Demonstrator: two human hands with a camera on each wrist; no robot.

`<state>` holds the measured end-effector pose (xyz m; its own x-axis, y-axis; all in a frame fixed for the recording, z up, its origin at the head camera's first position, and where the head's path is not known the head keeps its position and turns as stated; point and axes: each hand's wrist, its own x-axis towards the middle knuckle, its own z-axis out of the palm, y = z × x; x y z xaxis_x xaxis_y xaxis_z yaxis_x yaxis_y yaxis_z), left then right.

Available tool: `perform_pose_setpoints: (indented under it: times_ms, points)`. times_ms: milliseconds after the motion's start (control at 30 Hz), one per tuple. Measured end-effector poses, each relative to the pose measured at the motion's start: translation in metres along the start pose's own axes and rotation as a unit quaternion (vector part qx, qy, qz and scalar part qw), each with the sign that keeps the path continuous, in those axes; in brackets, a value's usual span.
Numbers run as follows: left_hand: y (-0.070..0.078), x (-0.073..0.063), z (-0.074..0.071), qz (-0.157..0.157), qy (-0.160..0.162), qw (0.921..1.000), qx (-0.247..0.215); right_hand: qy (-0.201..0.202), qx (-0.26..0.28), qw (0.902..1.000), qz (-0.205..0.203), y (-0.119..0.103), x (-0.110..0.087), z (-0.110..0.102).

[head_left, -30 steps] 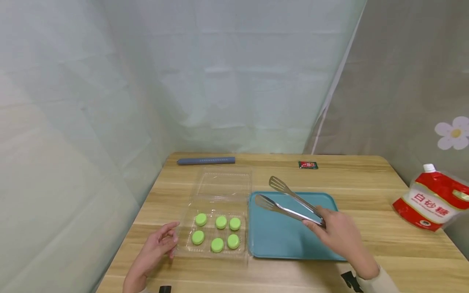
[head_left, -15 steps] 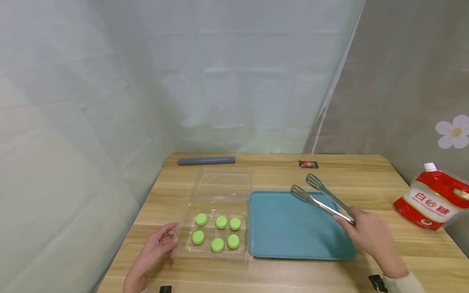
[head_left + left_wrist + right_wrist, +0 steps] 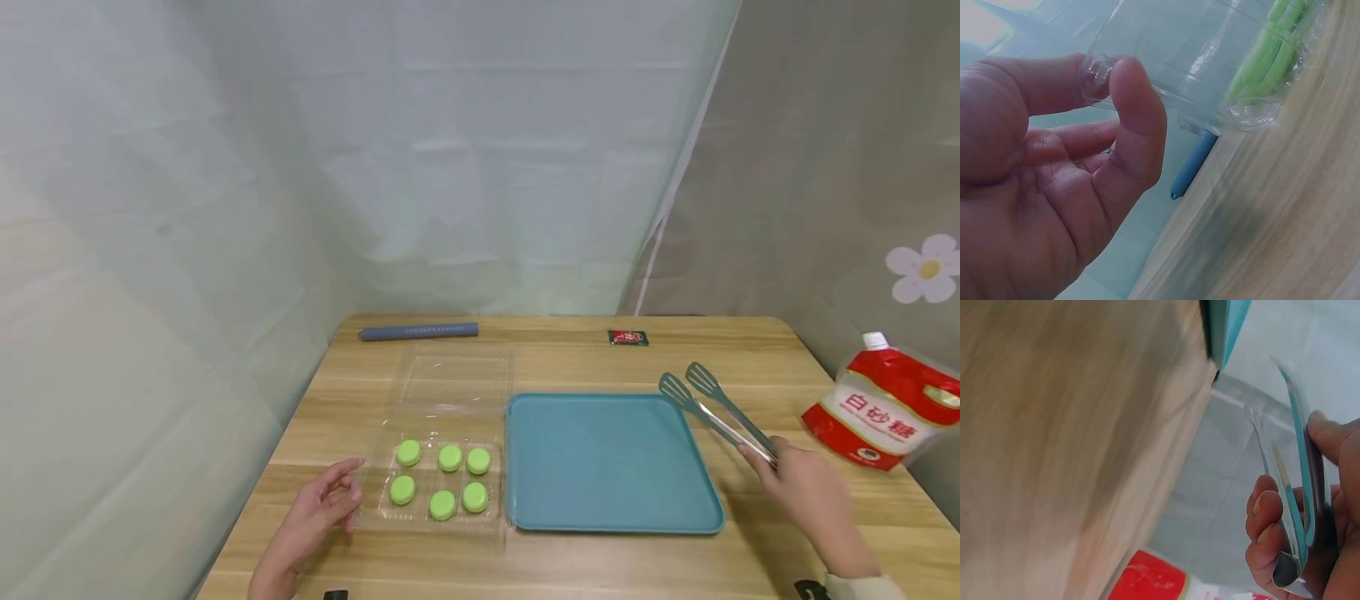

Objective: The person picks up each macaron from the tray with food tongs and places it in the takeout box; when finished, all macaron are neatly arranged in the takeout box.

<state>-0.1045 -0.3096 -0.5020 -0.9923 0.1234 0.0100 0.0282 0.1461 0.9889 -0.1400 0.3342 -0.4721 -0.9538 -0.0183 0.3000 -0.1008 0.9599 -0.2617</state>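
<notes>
My left hand [image 3: 317, 507] pinches the left edge of a clear plastic clamshell box [image 3: 1166, 69] between thumb and a finger. The box lies with its lid [image 3: 456, 379] folded back, away from me. Inside its base sit several round green macarons [image 3: 450, 458] in two rows. My right hand [image 3: 806, 487] grips metal tongs [image 3: 1304, 462] near their joined end, thumb on one arm and fingers round the other. The slotted tips stand apart with nothing between them, over the far right corner of a blue tray [image 3: 611, 462]. Nothing lies on that tray.
A red and white spouted bag [image 3: 881, 404] stands at the right side of the wooden table [image 3: 420, 571]. Along the back edge lie a blue stick-shaped thing [image 3: 418, 332] and a small red and green packet [image 3: 627, 337]. Pale cloth walls [image 3: 480, 167] surround the table.
My right hand has carried the tongs to the right, from over the tray to past its right edge. The left hand stays at the box, and the macarons keep their places.
</notes>
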Motion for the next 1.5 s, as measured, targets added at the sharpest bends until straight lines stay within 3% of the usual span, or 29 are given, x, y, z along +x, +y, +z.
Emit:
perform_pose_setpoints:
  times_ms: [300, 533, 767, 1167, 1500]
  points:
    - [0.000, 0.001, 0.000, -0.010, 0.001, 0.9999, 0.007, -0.002, 0.000, 0.9974, 0.072, 0.014, -0.005, -0.007]
    - [0.001, 0.001, 0.001, -0.031, 0.018, 0.9993, 0.011, -0.042, 0.001, 0.9903, 0.133, 0.016, -0.003, -0.007]
    - [-0.001, -0.001, 0.001, -0.002, 0.001, 1.0000, 0.003, -0.027, -0.007, 0.9926, 0.119, 0.021, -0.008, -0.002]
    - [0.000, 0.001, -0.001, -0.002, 0.001, 1.0000, 0.001, -0.045, 0.003, 0.9924, 0.114, 0.023, -0.007, -0.001]
    - [0.000, 0.001, 0.000, 0.000, 0.000, 1.0000, -0.003, -0.105, 0.014, 0.9857, 0.131, 0.027, -0.005, 0.001]
